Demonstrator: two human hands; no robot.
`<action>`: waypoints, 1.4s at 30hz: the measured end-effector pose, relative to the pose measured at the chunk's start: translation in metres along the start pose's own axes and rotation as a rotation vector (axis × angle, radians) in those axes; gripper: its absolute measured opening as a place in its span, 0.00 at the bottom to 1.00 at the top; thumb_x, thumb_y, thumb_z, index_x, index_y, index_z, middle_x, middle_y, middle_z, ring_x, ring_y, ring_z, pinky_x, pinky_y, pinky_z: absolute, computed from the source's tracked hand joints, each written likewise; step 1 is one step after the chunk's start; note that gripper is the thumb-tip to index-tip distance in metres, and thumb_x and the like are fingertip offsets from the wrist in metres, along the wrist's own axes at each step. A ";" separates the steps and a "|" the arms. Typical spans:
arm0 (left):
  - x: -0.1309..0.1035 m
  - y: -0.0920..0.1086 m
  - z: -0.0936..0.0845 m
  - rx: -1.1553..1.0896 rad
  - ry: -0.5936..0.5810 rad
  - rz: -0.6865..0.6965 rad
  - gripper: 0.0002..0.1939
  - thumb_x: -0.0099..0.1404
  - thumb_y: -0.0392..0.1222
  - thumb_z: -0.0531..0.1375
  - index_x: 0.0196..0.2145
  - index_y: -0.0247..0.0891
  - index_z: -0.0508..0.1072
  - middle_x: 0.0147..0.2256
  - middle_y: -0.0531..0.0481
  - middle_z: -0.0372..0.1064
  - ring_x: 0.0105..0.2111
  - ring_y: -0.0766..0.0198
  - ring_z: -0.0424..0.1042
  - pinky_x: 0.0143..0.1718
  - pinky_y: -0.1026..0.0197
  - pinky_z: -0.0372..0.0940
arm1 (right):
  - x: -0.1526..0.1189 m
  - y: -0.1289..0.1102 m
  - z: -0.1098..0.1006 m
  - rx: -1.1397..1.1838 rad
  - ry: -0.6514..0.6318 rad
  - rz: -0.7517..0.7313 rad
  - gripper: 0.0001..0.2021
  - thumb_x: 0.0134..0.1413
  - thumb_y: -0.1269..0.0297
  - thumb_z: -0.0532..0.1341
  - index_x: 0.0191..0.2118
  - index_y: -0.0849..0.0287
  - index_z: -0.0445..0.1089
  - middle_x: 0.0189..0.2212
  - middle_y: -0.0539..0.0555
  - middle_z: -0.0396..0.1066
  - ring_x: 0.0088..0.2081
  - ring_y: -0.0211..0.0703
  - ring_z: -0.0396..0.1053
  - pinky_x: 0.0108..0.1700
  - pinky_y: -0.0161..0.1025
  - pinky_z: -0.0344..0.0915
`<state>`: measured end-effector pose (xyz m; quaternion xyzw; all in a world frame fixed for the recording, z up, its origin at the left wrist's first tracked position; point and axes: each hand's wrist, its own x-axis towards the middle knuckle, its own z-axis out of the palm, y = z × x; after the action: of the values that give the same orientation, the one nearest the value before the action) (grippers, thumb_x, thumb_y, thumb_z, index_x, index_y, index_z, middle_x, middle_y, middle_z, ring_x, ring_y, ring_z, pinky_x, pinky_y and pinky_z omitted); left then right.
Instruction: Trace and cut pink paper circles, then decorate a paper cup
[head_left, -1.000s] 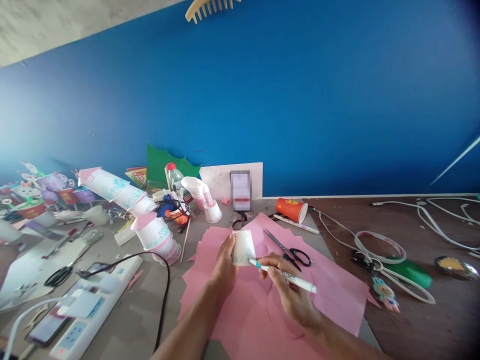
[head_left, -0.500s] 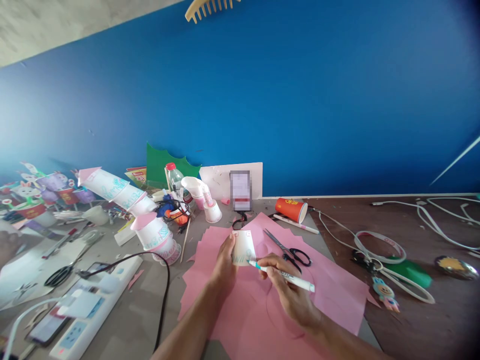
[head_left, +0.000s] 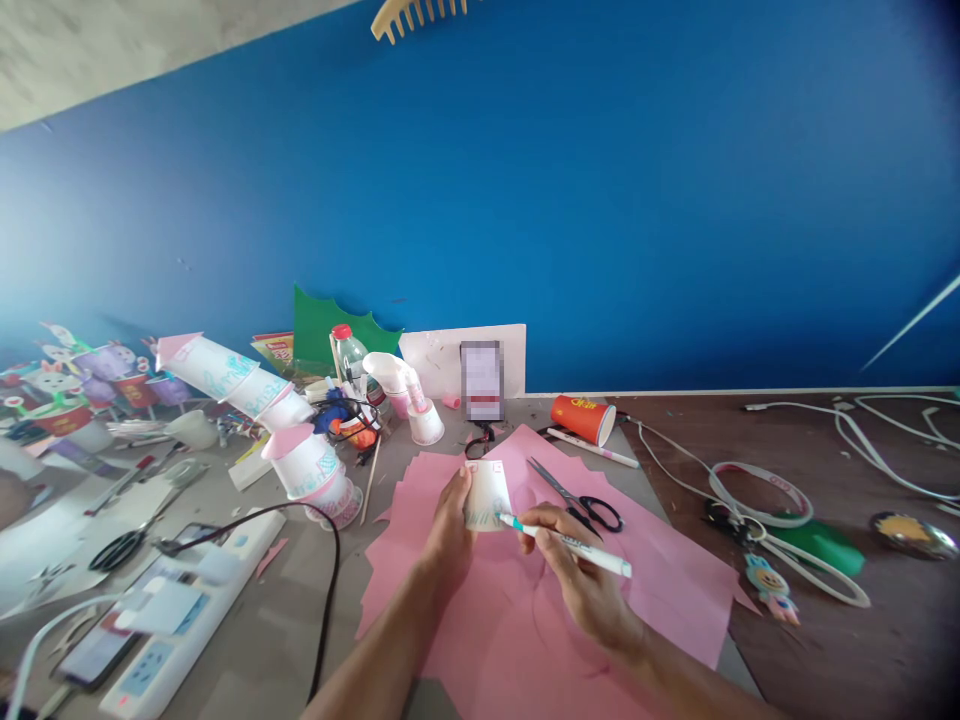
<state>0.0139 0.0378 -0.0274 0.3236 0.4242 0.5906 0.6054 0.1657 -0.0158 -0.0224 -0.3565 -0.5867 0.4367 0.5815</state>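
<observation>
My left hand (head_left: 451,515) grips a small white paper cup (head_left: 487,492) by its left side, above the pink paper. Small pink squares mark the cup's top corners, and teal strokes run along its lower edge. Closed around a white marker pen (head_left: 589,556) with a teal tip, my right hand (head_left: 574,575) holds the tip at the cup's lower right. Beneath both hands lies a large sheet of pink paper (head_left: 645,570) with jagged edges. Black-handled scissors (head_left: 577,497) rest on that sheet, right of the cup.
Decorated paper-cup towers (head_left: 240,380) stand at the left, near a power strip (head_left: 150,665) and a black cable (head_left: 334,580). A phone (head_left: 482,380) leans at the back beside an orange cup (head_left: 583,420). Cords and a keychain figure (head_left: 771,588) lie right.
The marker's tip has shifted slightly up and right along the cup's lower edge, where more teal strokes show. My left hand stays in place with the cup.
</observation>
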 end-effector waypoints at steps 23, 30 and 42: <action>0.005 -0.004 -0.004 -0.058 -0.037 0.009 0.21 0.59 0.59 0.63 0.29 0.37 0.66 0.25 0.57 0.56 0.24 0.69 0.53 0.27 0.65 0.55 | 0.001 0.005 0.000 0.061 0.095 0.000 0.13 0.64 0.53 0.56 0.37 0.55 0.74 0.25 0.50 0.70 0.30 0.41 0.69 0.32 0.35 0.67; 0.000 0.001 -0.002 -0.015 -0.024 0.015 0.23 0.60 0.62 0.61 0.29 0.38 0.67 0.24 0.58 0.57 0.24 0.69 0.54 0.27 0.65 0.55 | 0.001 0.005 0.000 0.028 0.090 0.005 0.13 0.65 0.53 0.56 0.36 0.55 0.73 0.25 0.50 0.69 0.30 0.40 0.68 0.32 0.35 0.66; 0.005 -0.004 -0.003 -0.063 -0.013 -0.011 0.22 0.57 0.60 0.64 0.29 0.37 0.68 0.24 0.56 0.60 0.24 0.68 0.57 0.28 0.64 0.55 | 0.000 0.004 0.001 0.007 0.053 0.032 0.15 0.65 0.51 0.55 0.36 0.55 0.73 0.26 0.51 0.69 0.29 0.41 0.67 0.31 0.35 0.65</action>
<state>0.0127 0.0424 -0.0328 0.3058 0.4033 0.5984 0.6211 0.1647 -0.0147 -0.0258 -0.3753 -0.5638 0.4384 0.5908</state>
